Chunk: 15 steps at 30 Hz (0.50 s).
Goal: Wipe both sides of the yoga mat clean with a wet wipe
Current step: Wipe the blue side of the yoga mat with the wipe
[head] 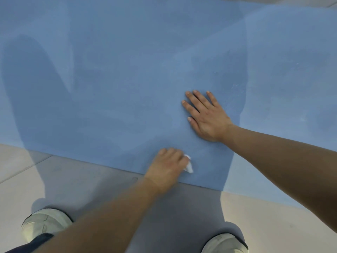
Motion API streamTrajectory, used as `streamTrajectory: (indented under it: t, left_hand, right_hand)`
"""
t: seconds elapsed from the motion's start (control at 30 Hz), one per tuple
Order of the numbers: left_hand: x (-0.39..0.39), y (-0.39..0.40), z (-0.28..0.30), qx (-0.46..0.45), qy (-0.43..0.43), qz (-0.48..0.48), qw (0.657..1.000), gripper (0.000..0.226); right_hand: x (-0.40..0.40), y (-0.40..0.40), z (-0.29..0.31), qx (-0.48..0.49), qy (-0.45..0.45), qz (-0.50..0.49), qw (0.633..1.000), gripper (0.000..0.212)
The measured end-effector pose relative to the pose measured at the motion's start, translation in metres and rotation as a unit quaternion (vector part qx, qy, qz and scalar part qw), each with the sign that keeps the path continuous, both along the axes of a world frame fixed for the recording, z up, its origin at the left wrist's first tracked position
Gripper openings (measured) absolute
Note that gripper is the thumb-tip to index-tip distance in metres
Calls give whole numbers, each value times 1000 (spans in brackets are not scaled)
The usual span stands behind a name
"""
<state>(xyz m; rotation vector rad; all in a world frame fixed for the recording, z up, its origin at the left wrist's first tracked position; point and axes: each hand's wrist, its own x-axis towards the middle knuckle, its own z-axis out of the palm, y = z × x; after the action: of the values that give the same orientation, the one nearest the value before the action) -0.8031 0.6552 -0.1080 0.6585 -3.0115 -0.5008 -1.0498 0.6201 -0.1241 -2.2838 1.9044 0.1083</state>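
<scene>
Pressing wet wipe (188,166) on blue yoga mat (118,79), left hand (168,168) apparently curled around it, blurred; right hand (207,117) flat, fingers spread.

Pale tiled floor (21,167), shadowed.

Bare forearms without sleeves, pale greenish-white shoes (46,223) on both feet, a dark trouser leg (36,241) at left

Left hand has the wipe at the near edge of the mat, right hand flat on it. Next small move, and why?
Probably sweep the left hand and its wet wipe along the near edge of the yoga mat, leftward. The wipe sits just inside that edge, damp streaks mark the middle, and the right hand lies flat, pinning the mat.
</scene>
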Motion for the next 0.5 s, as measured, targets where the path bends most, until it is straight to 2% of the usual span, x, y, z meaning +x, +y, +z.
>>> streamTrajectory:
  t: [0.07, 0.17, 0.23, 0.33, 0.4, 0.47, 0.5]
  left_hand:
    - [39, -35, -3, -34, -8, 44, 998, 19]
    - [82, -79, -3, -85, -41, 209, 973, 19]
    - [84, -86, -3, -63, -59, 322, 943, 24]
    - [53, -75, -4, 22, -8, 427, 904, 30]
    - [13, -65, -2, 77, 36, 421, 903, 26]
    - [-28, -51, -2, 102, 50, 353, 929, 23]
    - [-47, -43, -3, 86, 43, 304, 948, 23]
  right_hand:
    - [0, 0, 1, 2, -2, -6, 1000, 58]
    - [-1, 1, 1, 4, -6, -23, 1000, 58]
    - [-1, 2, 0, 3, -6, -33, 999, 58]
    - [-1, 2, 1, 3, -2, -39, 999, 59]
    - [-2, 3, 2, 4, -2, -43, 999, 59]
    - [-5, 7, 3, 3, -5, -51, 999, 59]
    - [-7, 10, 4, 1, -7, -59, 998, 59]
